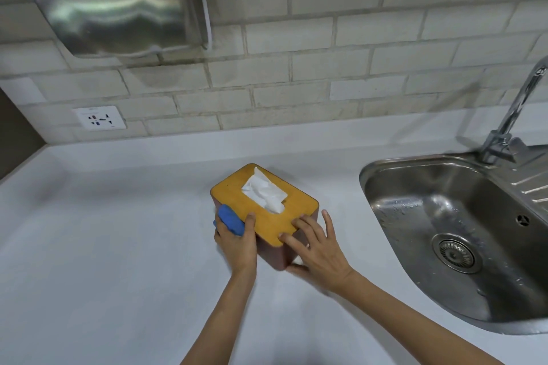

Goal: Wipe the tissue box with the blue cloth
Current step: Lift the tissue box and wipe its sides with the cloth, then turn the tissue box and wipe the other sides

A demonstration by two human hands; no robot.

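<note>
Wiping: a person is pressing the blue cloth (pixel 230 221) against the near-left side of the tissue box (pixel 261 204).
Setting: the box is sitting on a white counter (pixel 118 231), left of a steel sink (pixel 444 216), with a tiled wall on the far side.
Left hand (pixel 237 241): its fingers are bunching the cloth against the box's side wall, thumb hooking over the wooden lid's edge.
Right hand (pixel 321 249): its fingers are lying spread apart, tips pressing on the lid's near corner, thumb bracing low on the dark side wall.
Tissue (pixel 265 194): a white sheet is sticking up from the lid's slot.
Risk: the box is looking light, so a hard sideways rub could be sliding it toward the sink if the bracing hand is easing off.
Second risk: the cloth, riding up over the lid, could be snagging the loose sheet.
</note>
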